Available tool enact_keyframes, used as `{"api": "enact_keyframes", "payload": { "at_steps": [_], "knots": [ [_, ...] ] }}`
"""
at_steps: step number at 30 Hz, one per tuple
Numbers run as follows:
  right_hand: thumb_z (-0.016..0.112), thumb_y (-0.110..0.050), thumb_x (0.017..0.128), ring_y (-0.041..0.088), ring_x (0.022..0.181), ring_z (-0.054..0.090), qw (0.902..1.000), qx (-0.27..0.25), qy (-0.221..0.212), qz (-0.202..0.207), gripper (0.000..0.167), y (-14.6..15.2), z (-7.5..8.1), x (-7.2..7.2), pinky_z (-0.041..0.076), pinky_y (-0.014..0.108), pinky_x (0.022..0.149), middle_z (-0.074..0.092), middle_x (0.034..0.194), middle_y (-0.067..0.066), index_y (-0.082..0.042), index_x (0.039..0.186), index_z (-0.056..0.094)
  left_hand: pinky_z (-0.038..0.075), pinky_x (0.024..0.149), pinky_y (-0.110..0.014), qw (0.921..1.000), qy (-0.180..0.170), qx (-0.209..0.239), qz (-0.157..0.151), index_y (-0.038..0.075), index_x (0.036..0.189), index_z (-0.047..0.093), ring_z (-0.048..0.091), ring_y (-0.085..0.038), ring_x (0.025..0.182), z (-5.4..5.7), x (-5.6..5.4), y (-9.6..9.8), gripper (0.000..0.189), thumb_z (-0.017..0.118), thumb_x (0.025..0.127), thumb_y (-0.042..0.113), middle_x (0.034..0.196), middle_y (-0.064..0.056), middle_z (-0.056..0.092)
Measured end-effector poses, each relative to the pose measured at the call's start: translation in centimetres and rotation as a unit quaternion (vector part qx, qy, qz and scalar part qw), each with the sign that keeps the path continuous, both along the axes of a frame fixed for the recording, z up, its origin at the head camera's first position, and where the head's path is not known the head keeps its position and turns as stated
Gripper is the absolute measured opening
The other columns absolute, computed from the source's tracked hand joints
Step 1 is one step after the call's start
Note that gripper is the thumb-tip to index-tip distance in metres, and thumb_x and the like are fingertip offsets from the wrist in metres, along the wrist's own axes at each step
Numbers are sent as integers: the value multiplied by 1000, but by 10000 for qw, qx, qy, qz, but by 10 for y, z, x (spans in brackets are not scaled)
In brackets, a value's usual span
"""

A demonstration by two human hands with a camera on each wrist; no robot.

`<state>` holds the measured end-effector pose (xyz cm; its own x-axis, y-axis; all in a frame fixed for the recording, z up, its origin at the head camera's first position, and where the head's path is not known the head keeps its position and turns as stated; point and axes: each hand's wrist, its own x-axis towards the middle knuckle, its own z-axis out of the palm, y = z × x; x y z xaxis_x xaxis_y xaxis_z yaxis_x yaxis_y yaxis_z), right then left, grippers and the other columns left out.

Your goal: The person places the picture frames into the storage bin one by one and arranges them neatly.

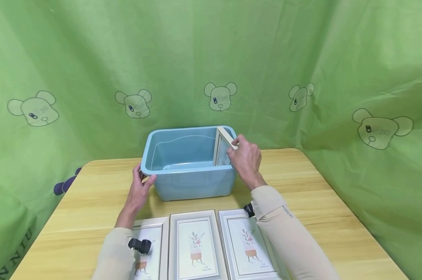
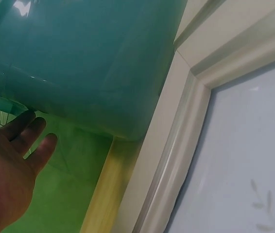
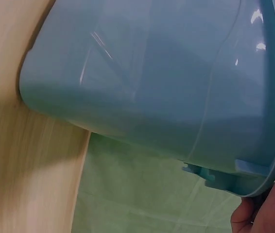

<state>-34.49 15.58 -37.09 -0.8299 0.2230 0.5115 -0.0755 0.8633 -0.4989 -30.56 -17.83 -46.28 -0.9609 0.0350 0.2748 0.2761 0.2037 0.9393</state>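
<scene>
A light blue plastic storage bin (image 1: 193, 184) stands on the table, its inside facing me. Against its right inner wall a picture frame (image 1: 217, 149) with a pale border stands upright. My right hand (image 1: 247, 155) pinches the top edge of that frame between thumb and fingers, over the bin's right rim. At the bin's front left corner, my left hand (image 1: 139, 190) holds the rim, thumb at the front and fingers at the side. The left wrist view shows the fingers (image 2: 42, 148) under the rim, by the handle. In the right wrist view, the frame is hidden behind the bin wall.
Three more picture frames, left (image 1: 164, 237), middle (image 1: 197, 216) and right (image 1: 232, 213), lie face up side by side at the table's near side. The wooden table (image 1: 323, 217) ends at a green curtain (image 1: 267, 58) behind the bin.
</scene>
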Motion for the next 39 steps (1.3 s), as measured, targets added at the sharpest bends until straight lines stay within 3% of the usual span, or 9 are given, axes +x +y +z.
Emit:
{"api": "enact_keyframes", "payload": {
  "at_steps": [7,15,25,34,36,39],
  "knots": [
    [76,-19,76,26,66,60,9997,230,-7,36,24,-2,2,1,50,33,54,67,84,11,-8,96,71,31,117,-53,10000,12,-18,1,16,152,14,34,-33,141,-1,1,-1,68,54,98,30,154,-22,31],
    [76,-19,76,29,75,60,9997,215,-99,78,25,-1,3,-1,54,39,65,62,88,11,-4,94,67,31,118,-52,10000,17,27,36,15,151,16,34,-33,140,2,2,0,67,54,98,27,153,-21,33],
    [71,-20,76,29,79,58,9987,-21,-497,-68,27,2,1,0,53,40,67,55,99,9,-8,98,61,30,118,-53,10000,-56,27,-1,15,152,13,33,-34,141,0,2,1,68,53,99,29,154,-22,31],
    [69,-29,78,26,77,54,9995,-15,-318,-85,26,3,-2,1,50,36,63,51,100,8,-11,92,57,30,118,-54,10000,0,-79,-10,14,152,12,33,-35,141,0,1,0,68,52,99,30,154,-23,31],
    [67,-34,79,25,77,53,9994,-110,-340,-25,28,4,-4,3,48,35,63,50,100,7,-12,94,57,30,118,-54,9999,8,-121,-27,14,152,12,33,-35,141,1,2,-1,68,52,99,31,154,-23,30],
    [63,-42,82,24,77,51,9989,-291,-368,56,35,7,-5,6,45,33,62,49,100,7,-13,99,57,29,118,-54,9997,-79,-209,-85,11,152,11,31,-37,142,14,11,2,69,52,99,29,155,-25,28]
  ]
}}
